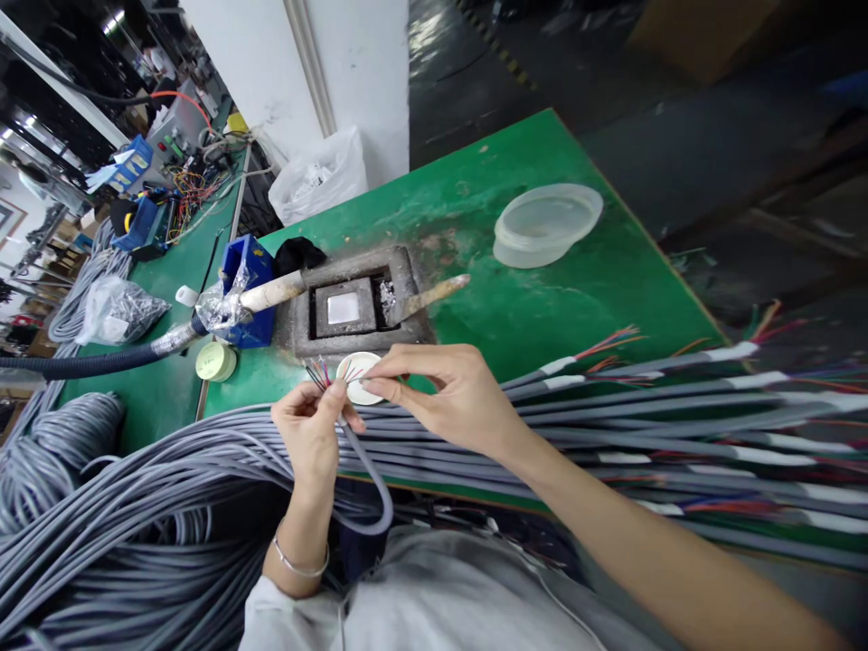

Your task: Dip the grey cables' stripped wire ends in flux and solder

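Note:
My left hand (310, 429) is closed round the end of a grey multi-core cable (378, 488), whose sheathed part loops down below the fingers. Thin coloured wires (317, 371) fan out above its thumb. The thumb and forefinger of my right hand (461, 398) pinch at the tips of some of these wires. Just behind the fingertips is a small round white tub (366, 389), partly covered by the hands. Beyond it sits a square metal pot (359, 339) with a shiny silver surface (343, 308) in its middle.
Many grey cables (223, 443) run across the table's front edge, stripped wires at right. A scraper (438, 294) lies on the pot's rim. A hose (101, 362), blue bin (254, 330), pale green tub (215, 362) and clear plastic container (542, 231) stand on the green table (467, 334).

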Motion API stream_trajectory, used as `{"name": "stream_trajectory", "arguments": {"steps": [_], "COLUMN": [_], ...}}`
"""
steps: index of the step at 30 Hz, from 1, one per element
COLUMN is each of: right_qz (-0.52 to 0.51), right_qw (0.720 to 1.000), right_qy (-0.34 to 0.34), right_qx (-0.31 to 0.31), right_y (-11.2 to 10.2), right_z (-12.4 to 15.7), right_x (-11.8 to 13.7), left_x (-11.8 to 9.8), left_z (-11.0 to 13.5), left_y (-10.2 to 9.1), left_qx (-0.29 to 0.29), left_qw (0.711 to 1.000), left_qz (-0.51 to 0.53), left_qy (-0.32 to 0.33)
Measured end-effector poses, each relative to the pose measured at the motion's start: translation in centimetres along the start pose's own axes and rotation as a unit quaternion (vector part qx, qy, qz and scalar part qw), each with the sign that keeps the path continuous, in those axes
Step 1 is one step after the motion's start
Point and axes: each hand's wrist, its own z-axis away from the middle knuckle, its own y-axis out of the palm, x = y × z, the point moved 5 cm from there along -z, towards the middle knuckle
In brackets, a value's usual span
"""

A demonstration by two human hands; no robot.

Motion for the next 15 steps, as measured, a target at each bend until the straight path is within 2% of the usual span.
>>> {"name": "stream_trajectory", "arguments": {"steps": [4, 8, 12, 15], "right_qz": [0.001, -0.013, -0.04, -0.033], "right_qw": [0.999, 0.995, 0.997, 0.998], "right_qy": [-0.05, -0.091, -0.063, -0.055], "right_qx": [-0.003, 0.024, 0.022, 0.021], "right_y": [-0.1, -0.24, -0.85, -1.0], "right_z": [0.07, 0.0, -0.22, -0.33], "right_x": [0.51, 1.03, 1.0, 1.08], "left_x": [0.09, -0.01, -0.18, -0.32], "left_z": [-0.23, -0.48, -0.43, -0.42], "left_y": [0.04, 0.14, 0.61, 0.38], "left_qx": [0.001, 0.015, 0.091, 0.087], "left_qw": [1.0, 0.999, 0.993, 0.994], "left_qz": [0.005, 0.021, -0.001, -0.008], "left_qy": [-0.011, -0.041, -0.076, -0.072]}}
